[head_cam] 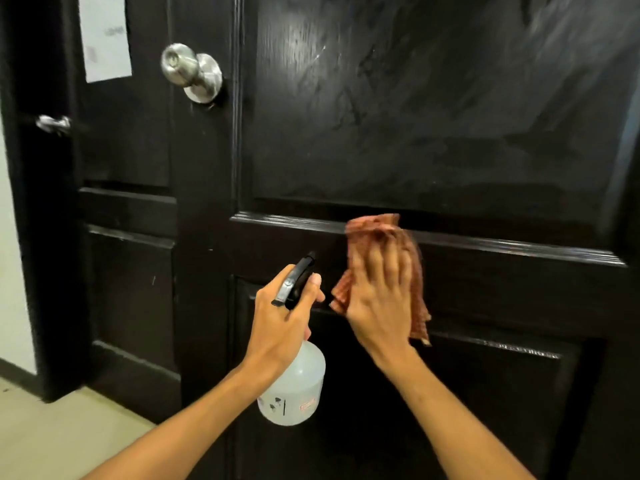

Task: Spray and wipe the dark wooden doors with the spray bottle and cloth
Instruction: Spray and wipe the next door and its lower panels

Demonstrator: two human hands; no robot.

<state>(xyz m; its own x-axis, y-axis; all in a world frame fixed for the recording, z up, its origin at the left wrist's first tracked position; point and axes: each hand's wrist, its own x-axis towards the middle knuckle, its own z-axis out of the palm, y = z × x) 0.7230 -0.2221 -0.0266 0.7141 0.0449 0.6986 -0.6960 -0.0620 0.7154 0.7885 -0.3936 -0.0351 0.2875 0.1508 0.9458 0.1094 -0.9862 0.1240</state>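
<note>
Grip of left hand (280,317) closed round black spray head of bottle (294,386), near upright, close to door (433,116), nozzle toward it. Bottle body of cloudy plastic, hanging below the fist; fill level not readable. Right hand (377,306) spread flat, fingers straight, pressing reddish checked cloth (384,230) onto the door's middle rail, just beside the bottle. Hand and cloth blurred; much of cloth hidden behind palm. Streaky sheen on panel above. Up left, steel knob (190,71); paper (105,32) cut off by top edge, print illegible; small metal latch (53,123), blurred. Pale floor (52,427) lower left.
</note>
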